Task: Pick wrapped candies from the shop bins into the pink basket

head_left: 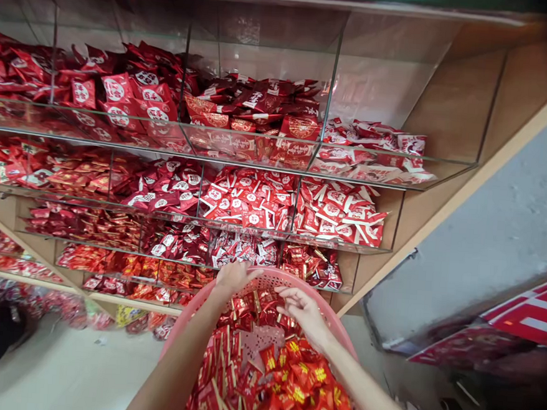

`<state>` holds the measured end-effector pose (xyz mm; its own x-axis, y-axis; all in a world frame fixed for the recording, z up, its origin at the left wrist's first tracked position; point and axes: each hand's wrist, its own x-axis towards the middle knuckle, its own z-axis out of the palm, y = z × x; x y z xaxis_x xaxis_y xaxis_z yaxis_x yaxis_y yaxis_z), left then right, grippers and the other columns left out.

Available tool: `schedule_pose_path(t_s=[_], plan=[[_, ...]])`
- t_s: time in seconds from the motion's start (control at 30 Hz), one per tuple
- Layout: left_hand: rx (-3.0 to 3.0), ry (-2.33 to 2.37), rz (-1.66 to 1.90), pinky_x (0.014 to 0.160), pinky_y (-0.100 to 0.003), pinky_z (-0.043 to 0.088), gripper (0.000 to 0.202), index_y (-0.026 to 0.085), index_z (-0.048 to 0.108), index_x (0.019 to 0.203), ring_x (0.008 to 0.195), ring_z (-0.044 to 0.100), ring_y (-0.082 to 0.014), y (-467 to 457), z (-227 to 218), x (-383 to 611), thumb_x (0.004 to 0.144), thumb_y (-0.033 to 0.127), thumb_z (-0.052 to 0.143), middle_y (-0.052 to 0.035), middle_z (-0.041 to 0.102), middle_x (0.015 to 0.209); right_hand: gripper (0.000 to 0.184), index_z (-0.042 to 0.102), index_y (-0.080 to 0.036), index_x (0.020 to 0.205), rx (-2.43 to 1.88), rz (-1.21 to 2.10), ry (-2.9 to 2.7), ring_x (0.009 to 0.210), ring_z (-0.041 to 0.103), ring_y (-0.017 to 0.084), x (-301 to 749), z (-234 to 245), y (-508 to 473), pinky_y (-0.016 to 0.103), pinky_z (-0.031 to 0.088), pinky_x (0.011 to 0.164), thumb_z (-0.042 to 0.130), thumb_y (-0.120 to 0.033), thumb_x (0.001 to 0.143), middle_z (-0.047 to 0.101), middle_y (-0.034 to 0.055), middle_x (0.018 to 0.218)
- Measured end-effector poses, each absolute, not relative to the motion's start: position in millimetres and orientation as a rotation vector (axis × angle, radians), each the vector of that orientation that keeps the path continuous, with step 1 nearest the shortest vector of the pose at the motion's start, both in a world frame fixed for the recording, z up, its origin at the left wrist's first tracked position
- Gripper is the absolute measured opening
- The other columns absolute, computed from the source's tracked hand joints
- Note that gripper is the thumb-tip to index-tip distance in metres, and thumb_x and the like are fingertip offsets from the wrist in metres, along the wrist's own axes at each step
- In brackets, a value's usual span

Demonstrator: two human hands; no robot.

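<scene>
While the pink basket (298, 282) sits at six o'clock, left hand (233, 278) at its eleven-o'clock rim, probably steadying it, can't tell grip; right hand (302, 310), fingers loosely parted, over red packets (266, 304) at one.

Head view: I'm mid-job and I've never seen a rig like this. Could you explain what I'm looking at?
There is no machine here: a person works with a bare left hand and right hand. The only picture comes from a camera worn on that person's head, looking forward and down, so the forearms enter from below. Between them is a pink basket with red packets inside, some marked in yellow. The left hand is at the far rim; how firmly it grips, I can't tell. The right hand is over the packets, fingers spread, with nothing clearly held. Beyond are shelves with clear dividers, stocked with more packets.
</scene>
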<state>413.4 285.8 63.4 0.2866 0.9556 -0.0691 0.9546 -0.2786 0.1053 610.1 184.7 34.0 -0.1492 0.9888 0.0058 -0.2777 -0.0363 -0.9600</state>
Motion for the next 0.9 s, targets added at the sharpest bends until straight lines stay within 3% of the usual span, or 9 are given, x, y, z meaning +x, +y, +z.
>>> schedule_pose_path(t_s=[0.17, 0.33, 0.47, 0.57, 0.67, 0.77, 0.9], plan=[[2.427, 1.808, 0.014, 0.075, -0.04, 0.046, 0.082, 0.019, 0.063, 0.1, 0.088, 0.064, -0.0293, 287.8, 60.3, 412.3, 0.075, 0.073, 0.008, -0.0156, 0.068, 0.09, 0.018, 0.061, -0.022, 0.087, -0.849, 1.61, -0.746, 0.088, 0.063, 0.014, 621.9, 37.1, 186.6, 0.037, 0.047, 0.092, 0.062, -0.018, 0.069, 0.061, 0.0012, 0.111], [2.426, 1.808, 0.016, 0.075, -0.038, 0.045, 0.081, 0.019, 0.063, 0.102, 0.087, 0.063, -0.0283, 288.7, 57.8, 411.6, 0.075, 0.074, 0.009, -0.0148, 0.068, 0.09, 0.02, 0.057, -0.023, 0.085, -0.782, 1.66, -0.582, 0.098, 0.062, 0.018, 631.4, 38.2, 190.5, 0.032, 0.048, 0.09, 0.059, -0.013, 0.067, 0.066, -0.0008, 0.087], [2.416, 1.819, 0.008, 0.076, -0.038, 0.045, 0.079, 0.019, 0.063, 0.102, 0.088, 0.063, -0.0279, 288.6, 58.3, 412.6, 0.076, 0.072, 0.01, -0.0148, 0.068, 0.091, 0.011, 0.056, -0.023, 0.085, -0.799, 1.64, -0.571, 0.088, 0.066, 0.017, 633.8, 43.9, 191.3, 0.031, 0.053, 0.079, 0.055, -0.027, 0.074, 0.067, 0.0002, 0.086], [2.418, 1.822, -0.005, 0.076, -0.038, 0.045, 0.079, 0.019, 0.063, 0.101, 0.088, 0.063, -0.0281, 288.0, 59.9, 413.1, 0.076, 0.072, 0.01, -0.0148, 0.068, 0.091, 0.019, 0.057, -0.021, 0.082, -0.827, 1.65, -0.55, 0.076, 0.066, 0.014, 634.3, 44.9, 191.7, 0.028, 0.054, 0.071, 0.054, -0.04, 0.08, 0.067, 0.0019, 0.089], [2.423, 1.826, -0.016, 0.076, -0.038, 0.045, 0.08, 0.019, 0.063, 0.101, 0.088, 0.063, -0.0285, 286.9, 61.6, 413.1, 0.076, 0.072, 0.009, -0.0153, 0.068, 0.091, 0.017, 0.058, -0.022, 0.087, -0.834, 1.675, -0.511, 0.07, 0.064, 0.011, 635.9, 40.9, 192.3, 0.022, 0.053, 0.064, 0.062, -0.035, 0.077, 0.068, 0.0008, 0.089], [2.432, 1.828, -0.021, 0.075, -0.039, 0.045, 0.081, 0.019, 0.063, 0.102, 0.088, 0.063, -0.0295, 285.7, 62.5, 413.1, 0.076, 0.072, 0.008, -0.0159, 0.068, 0.091, 0.02, 0.059, -0.025, 0.091, -0.826, 1.644, -0.564, 0.079, 0.064, 0.011, 637.5, 36.9, 192.0, 0.02, 0.053, 0.065, 0.068, -0.024, 0.072, 0.066, -0.0016, 0.101], [2.408, 1.844, -0.027, 0.076, -0.039, 0.045, 0.08, 0.019, 0.062, 0.104, 0.089, 0.063, -0.029, 285.1, 63.1, 414.2, 0.076, 0.072, 0.009, -0.0154, 0.069, 0.091, 0.036, 0.057, -0.027, 0.105, -0.778, 1.599, -0.728, 0.104, 0.057, 0.014, 636.5, 36.9, 190.1, 0.028, 0.05, 0.085, 0.068, -0.021, 0.071, 0.058, 0.0, 0.12]])
